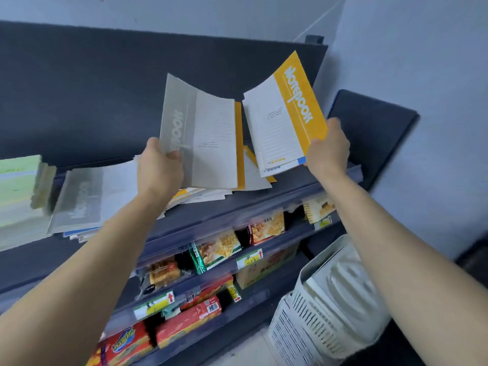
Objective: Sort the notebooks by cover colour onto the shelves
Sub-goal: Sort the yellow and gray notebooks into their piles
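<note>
My left hand (159, 167) grips a grey-covered notebook (200, 133) by its lower left corner, holding it upright above the top shelf (264, 199); a yellow edge shows behind it. My right hand (327, 149) grips a yellow-and-white notebook (285, 114) by its lower right corner, tilted up beside the grey one. Below them lie loose yellow and white notebooks (253, 173). A pile topped by a grey notebook (84, 196) lies further left on the shelf. At the far left stands a stack of green notebooks (18, 186).
Lower shelves hold snack packets (219, 249) and red boxes (190, 320) with price tags. White slatted plastic baskets (324, 307) stand on the floor at the lower right. A dark back panel (105, 88) rises behind the top shelf.
</note>
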Tool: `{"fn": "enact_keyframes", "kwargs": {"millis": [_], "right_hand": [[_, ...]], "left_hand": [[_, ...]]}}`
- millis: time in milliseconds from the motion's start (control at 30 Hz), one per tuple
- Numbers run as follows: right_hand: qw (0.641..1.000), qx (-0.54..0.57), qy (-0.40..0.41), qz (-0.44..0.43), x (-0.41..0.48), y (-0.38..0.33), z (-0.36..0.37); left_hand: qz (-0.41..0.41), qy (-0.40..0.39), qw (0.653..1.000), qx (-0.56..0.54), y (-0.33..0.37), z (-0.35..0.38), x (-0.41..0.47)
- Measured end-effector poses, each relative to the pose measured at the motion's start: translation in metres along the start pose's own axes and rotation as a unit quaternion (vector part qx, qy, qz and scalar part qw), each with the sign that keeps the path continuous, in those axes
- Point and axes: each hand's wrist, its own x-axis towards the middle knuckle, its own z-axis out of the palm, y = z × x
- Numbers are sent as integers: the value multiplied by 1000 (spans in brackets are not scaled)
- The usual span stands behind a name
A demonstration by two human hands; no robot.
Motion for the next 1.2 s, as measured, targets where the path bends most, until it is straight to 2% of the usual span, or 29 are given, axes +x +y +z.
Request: {"fn": "enact_keyframes", "kwargs": {"millis": [267,533,733,933,1200], "right_hand": [[986,-80,118,85,-81,33,-87],[941,-165,240,169,-155,80,-229],[899,-222,302,225,-217,121,-335],[869,-232,343,271,-271,165,-446],[847,-230,362,315,-316,221,-561]], "left_hand": [[85,-149,985,-26,14,28,-51],[177,-283,939,-81,85,87,-155],[212,-351,906,-109,137,126,-255],[221,-396,884,-114,189,158,-368],[209,-438,865,-124,236,195,-489]]}}
